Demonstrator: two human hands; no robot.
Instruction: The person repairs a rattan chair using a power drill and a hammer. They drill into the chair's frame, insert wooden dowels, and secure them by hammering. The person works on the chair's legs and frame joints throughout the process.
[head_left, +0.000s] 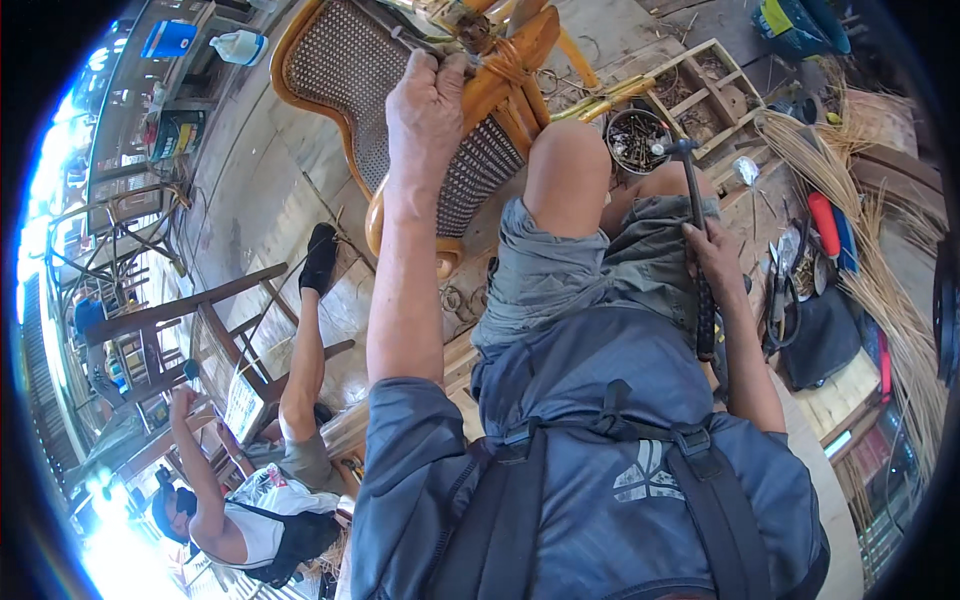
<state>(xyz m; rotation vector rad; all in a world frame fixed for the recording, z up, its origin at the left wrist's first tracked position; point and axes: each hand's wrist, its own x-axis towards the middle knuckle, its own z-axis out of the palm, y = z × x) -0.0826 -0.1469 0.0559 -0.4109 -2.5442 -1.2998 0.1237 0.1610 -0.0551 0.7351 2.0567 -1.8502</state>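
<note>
A rattan chair with woven cane panels (335, 75) and a glossy yellow-brown frame lies tipped in front of my knees. My left hand (430, 95) is closed at its frame, around a short grey metal tool (403, 38) whose exact kind I cannot make out. Beside the fingers, a joint of the frame is wrapped in rattan binding (505, 62). My right hand (712, 255) grips the dark handle of a hammer (697, 190) over my right thigh. The hammer's head points away from me, near a round tin (611, 152) of nails or screws.
A wooden lattice frame (700, 95) lies beyond the tin. At right are long rattan strands (890, 310), a red-handled tool (824, 224), scissors (776, 290) and a dark cloth (822, 340). Another person (225, 525) works at left by a dark wooden chair frame (215, 330).
</note>
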